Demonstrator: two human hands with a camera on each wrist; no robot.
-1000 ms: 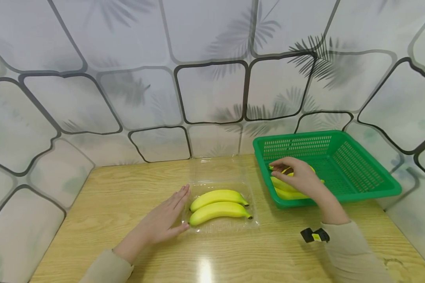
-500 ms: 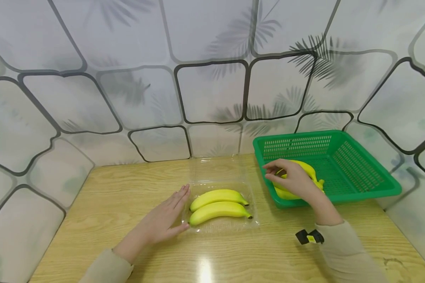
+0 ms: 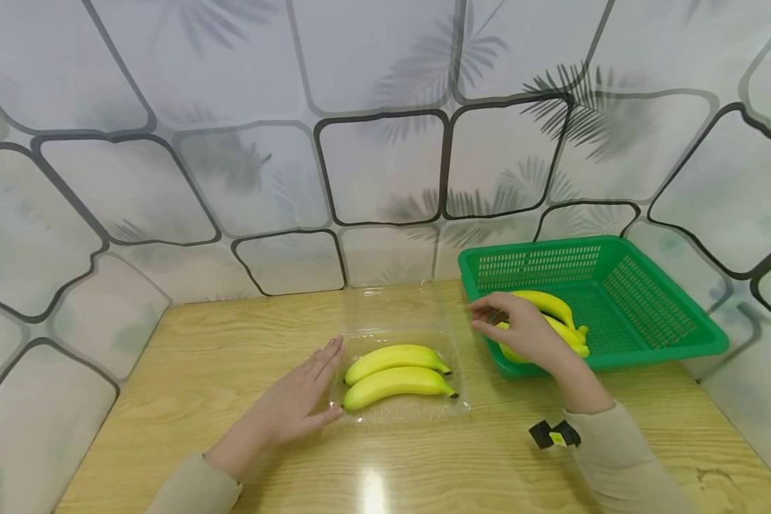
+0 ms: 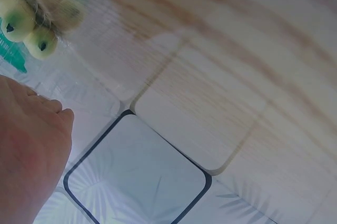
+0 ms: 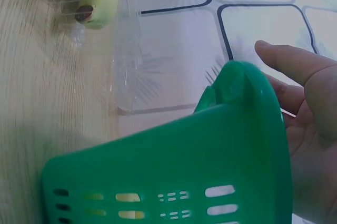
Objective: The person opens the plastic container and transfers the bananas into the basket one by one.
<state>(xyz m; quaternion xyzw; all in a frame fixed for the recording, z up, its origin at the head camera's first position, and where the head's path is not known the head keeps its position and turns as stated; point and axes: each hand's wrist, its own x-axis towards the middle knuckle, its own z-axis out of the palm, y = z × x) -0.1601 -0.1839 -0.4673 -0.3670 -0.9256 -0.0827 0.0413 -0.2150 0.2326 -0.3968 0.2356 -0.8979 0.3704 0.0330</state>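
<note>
Two yellow bananas (image 3: 398, 385) lie side by side in a clear plastic clamshell box (image 3: 461, 410), its lid raised at the back. My left hand (image 3: 289, 400) rests at the box's left edge, fingers straight and thumb spread. In the left wrist view only part of that hand (image 4: 34, 153) shows. My right hand (image 3: 530, 332) is over the left wall of the green basket (image 3: 671, 357), above more bananas (image 3: 549, 303) it partly hides. Seen from the right wrist, its thumb and fingers (image 5: 287, 58) stand apart with nothing visible between them.
The wooden table (image 3: 231, 335) meets patterned walls (image 3: 385, 171) at the back and sides. The basket stands at the back right, close to the right wall. A black strap piece with a yellow tag (image 3: 555, 435) sticks out from the right sleeve.
My right hand has moved left, from over the bananas to the basket's left wall. More of the basket's bananas now show. My left hand and the boxed bananas have stayed put.
</note>
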